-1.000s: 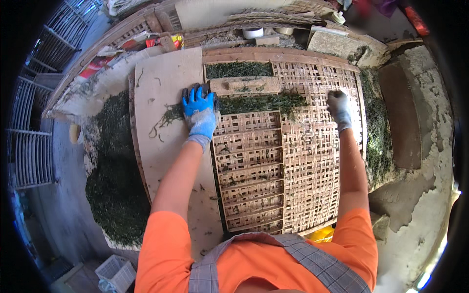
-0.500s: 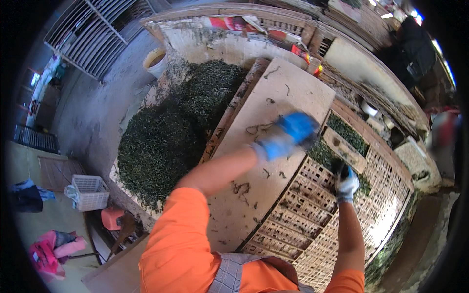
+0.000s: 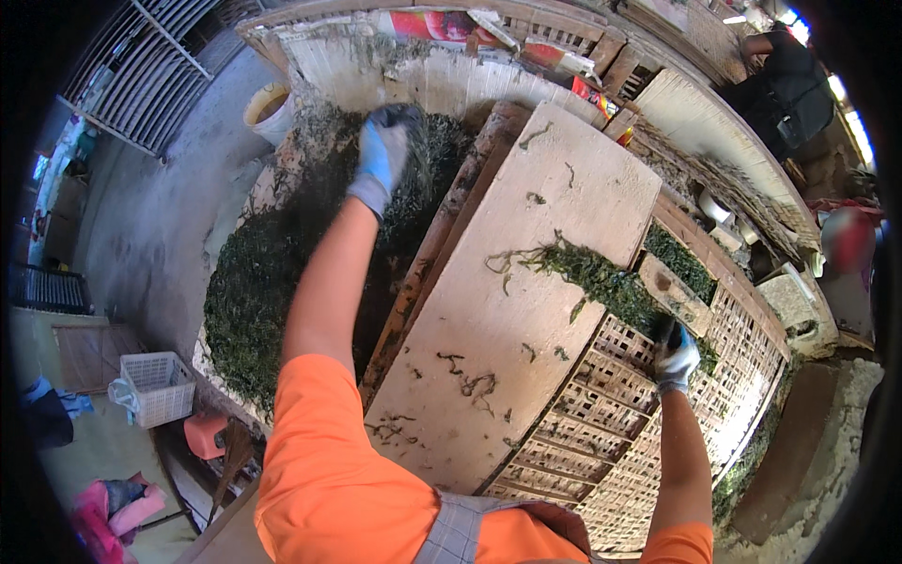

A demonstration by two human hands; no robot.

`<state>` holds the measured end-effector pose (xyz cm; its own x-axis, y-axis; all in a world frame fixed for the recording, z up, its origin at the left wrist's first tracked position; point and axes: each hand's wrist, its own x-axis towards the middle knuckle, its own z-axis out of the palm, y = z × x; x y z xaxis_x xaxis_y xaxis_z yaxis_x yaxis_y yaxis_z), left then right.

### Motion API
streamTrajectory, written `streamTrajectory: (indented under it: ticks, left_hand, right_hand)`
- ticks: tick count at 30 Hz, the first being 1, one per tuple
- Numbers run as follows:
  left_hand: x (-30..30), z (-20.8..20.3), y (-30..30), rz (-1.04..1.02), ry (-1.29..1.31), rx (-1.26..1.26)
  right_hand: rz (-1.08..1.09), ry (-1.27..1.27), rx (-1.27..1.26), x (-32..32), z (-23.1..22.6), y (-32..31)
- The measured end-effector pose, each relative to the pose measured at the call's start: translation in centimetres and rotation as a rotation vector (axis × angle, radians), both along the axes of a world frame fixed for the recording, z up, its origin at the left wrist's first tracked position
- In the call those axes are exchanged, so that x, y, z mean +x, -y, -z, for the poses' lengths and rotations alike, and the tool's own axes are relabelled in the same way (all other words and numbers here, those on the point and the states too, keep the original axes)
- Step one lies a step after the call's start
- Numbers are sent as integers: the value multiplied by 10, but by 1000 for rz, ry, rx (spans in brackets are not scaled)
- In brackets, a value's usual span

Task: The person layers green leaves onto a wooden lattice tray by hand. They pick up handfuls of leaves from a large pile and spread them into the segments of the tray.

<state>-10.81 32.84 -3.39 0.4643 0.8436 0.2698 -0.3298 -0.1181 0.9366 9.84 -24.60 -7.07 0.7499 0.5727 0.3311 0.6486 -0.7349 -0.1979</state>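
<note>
My left hand (image 3: 385,155), in a blue and grey glove with dark fingers, is at the far end of a heap of dark green leaf strips (image 3: 282,291). Its fingers are blurred among the strips, so their grip does not show. My right hand (image 3: 676,359), gloved in white with dark fingertips, is curled beside the near end of a wooden block (image 3: 674,293). What its fingers close on is hidden. A band of green strips (image 3: 606,279) runs from the pale board (image 3: 479,310) to under the block, above a lattice rack (image 3: 601,404).
A low pale wall (image 3: 423,80) bounds the heap at the back. A bucket (image 3: 268,115) stands beyond it. At left are a white plastic basket (image 3: 157,387) and a slatted metal rack (image 3: 141,70). A person in dark clothes (image 3: 789,89) is at the far right.
My left hand has swung from over the board to the far end of the heap. Green strips show on the board where that hand was. My right hand has stayed about in place.
</note>
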Motion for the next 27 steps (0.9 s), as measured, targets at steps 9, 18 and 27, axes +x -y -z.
streamTrajectory:
  ticks: [9,18,27]
  left_hand:
    - [-82,100,26,-459,-1412,509]
    - [-91,12,-12,-204,-264,85]
    - [-12,-295,184,409,-171,590]
  right_hand:
    - [-22,73,-19,1,4,2]
    - [82,-68,-147,3,3,-5]
    - [44,-312,-35,-8,-53,-19]
